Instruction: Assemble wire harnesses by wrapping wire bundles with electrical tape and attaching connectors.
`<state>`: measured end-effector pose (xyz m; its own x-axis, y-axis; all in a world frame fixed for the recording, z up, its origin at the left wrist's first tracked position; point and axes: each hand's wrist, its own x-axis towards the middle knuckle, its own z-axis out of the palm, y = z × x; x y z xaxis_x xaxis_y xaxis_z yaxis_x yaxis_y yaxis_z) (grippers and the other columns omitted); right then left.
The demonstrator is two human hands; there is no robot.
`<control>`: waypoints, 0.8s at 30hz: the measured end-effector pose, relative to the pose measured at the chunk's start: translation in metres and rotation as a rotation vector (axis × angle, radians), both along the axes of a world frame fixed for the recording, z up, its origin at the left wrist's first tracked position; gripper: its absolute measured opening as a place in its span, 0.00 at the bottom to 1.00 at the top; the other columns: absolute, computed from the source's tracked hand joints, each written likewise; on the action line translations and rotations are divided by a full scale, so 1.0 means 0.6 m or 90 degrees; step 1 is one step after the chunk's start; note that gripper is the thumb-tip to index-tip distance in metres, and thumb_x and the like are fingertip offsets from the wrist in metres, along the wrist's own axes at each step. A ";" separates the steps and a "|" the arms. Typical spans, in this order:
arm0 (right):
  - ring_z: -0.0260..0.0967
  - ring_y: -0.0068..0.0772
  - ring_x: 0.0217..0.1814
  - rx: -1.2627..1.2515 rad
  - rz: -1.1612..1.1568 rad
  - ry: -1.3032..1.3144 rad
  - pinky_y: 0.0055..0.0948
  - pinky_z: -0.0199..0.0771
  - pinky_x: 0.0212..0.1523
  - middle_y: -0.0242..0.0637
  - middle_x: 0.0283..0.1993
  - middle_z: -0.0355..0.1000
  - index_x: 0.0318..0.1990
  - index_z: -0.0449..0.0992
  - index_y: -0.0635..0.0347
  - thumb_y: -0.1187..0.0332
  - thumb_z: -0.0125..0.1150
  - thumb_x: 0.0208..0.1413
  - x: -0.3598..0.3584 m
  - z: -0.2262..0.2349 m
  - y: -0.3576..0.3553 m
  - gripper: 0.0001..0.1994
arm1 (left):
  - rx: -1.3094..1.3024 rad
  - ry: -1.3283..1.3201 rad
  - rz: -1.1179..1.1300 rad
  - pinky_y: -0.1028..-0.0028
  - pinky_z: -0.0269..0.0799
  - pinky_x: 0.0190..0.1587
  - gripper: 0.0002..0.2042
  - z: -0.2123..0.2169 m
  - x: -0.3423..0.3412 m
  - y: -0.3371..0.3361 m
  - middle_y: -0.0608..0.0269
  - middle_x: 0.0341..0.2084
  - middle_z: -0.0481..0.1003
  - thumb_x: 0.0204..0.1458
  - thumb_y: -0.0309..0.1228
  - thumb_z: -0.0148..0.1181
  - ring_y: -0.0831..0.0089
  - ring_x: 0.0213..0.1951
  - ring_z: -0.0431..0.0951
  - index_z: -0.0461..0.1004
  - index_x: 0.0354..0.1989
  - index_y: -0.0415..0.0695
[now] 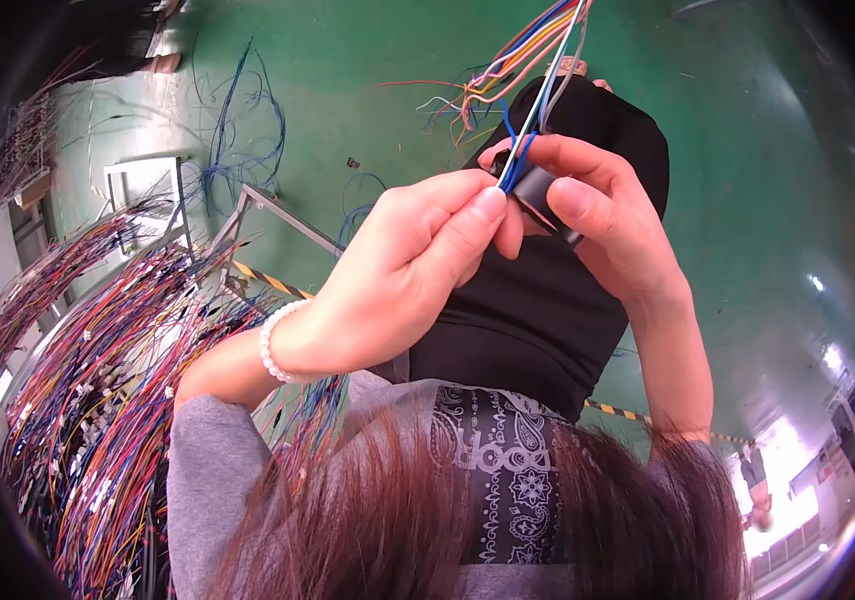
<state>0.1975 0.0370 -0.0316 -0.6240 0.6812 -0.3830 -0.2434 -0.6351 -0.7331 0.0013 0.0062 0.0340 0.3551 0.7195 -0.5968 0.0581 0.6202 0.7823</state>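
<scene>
A thin bundle of wires [533,110], blue, white and grey, rises between my hands in front of my lap. Between thumb and fingers, my left hand [418,250] pinches the bundle at its lower end. A roll of black tape [540,192] sits in the curled fingers and thumb of my right hand [613,215], right against the wires. My right index finger reaches across behind the bundle. Where the tape meets the wires is partly hidden by my fingers. Loose coloured wire ends [518,60] fan out at the top, beyond my hands.
Heaps of multicoloured wires [108,400] lie along the left side, near a metal frame [248,200]. Blue wires [238,120] are strewn on the green floor [348,90]. Yellow-black striped tape [273,280] marks the floor. A person [756,480] is far off at lower right.
</scene>
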 end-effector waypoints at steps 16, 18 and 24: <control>0.69 0.41 0.59 0.013 -0.023 0.115 0.42 0.67 0.62 0.49 0.55 0.70 0.58 0.66 0.75 0.50 0.64 0.52 0.028 0.064 -0.010 0.36 | 0.504 0.325 -0.066 0.65 0.69 0.28 0.06 -0.056 0.012 -0.025 0.47 0.23 0.72 0.56 0.24 0.53 0.50 0.26 0.75 0.70 0.31 0.34; 0.69 0.38 0.59 0.018 -0.030 0.118 0.39 0.64 0.63 0.44 0.52 0.71 0.59 0.66 0.74 0.56 0.57 0.59 0.022 0.056 -0.010 0.29 | 0.475 0.177 0.150 0.66 0.67 0.25 0.08 -0.061 0.044 -0.022 0.56 0.18 0.71 0.59 0.26 0.52 0.60 0.22 0.74 0.69 0.30 0.34; 0.69 0.20 0.46 -0.136 -0.134 0.013 0.22 0.68 0.51 0.36 0.43 0.73 0.57 0.67 0.72 0.66 0.64 0.57 -0.060 0.036 -0.016 0.25 | -0.017 -0.147 0.155 0.81 0.43 0.19 0.15 -0.048 0.036 -0.033 0.76 0.17 0.61 0.66 0.35 0.43 0.87 0.17 0.53 0.71 0.32 0.39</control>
